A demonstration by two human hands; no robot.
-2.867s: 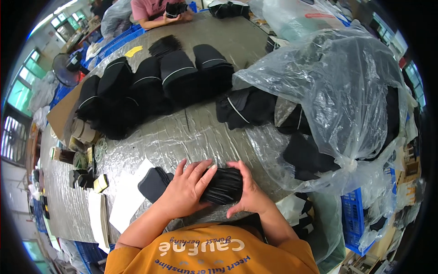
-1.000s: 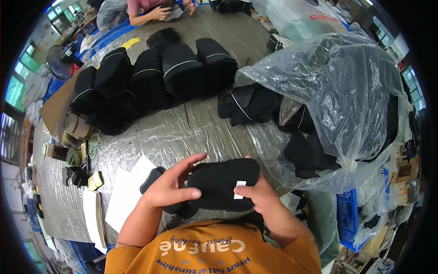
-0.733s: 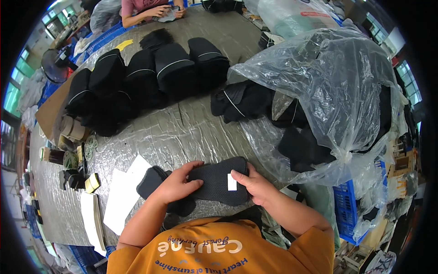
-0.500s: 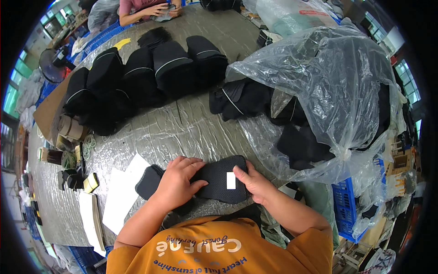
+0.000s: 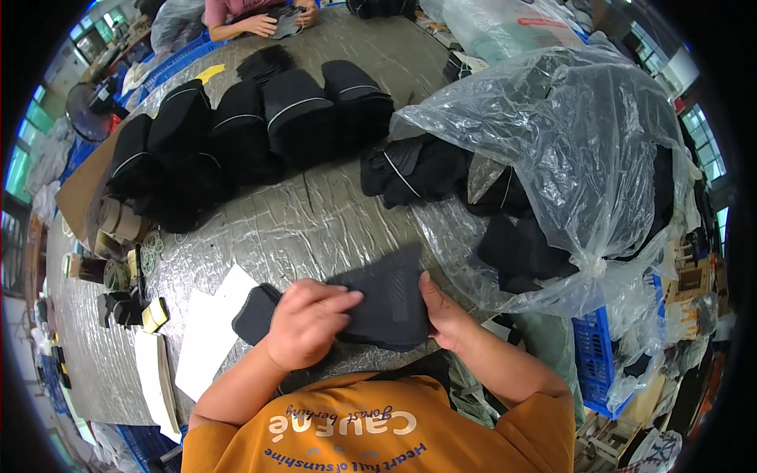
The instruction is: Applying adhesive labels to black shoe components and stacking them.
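In front of me lies a small stack of black, shoe-tongue-shaped fabric pieces (image 5: pixel 385 327). The uppermost piece is smeared by motion, its far corner pointing away from me. My right hand (image 5: pixel 446 314) grips the stack's right edge, thumb on top and fingers underneath. Over the stack's left part is my left hand (image 5: pixel 309 322), its fingers curled and blurred; whether they pinch the top piece is unclear. Beside that hand, on the left, more black fabric pieces (image 5: pixel 254 315) lie partly hidden under the wrist.
Tied bundles of black pieces (image 5: pixel 298 110) line the table's far left. At right, a large clear plastic bag (image 5: pixel 583 134) covers more black bundles. White paper sheets (image 5: pixel 209 339) lie left of me. A blue crate (image 5: pixel 593 359) stands at right. Across the table, another person's hands (image 5: pixel 272 22) handle dark material.
The white label on the stack is now covered by black fabric. My left hand has lifted slightly with its fingers curling; my right hand stays at the right edge, its thumb shifted outward.
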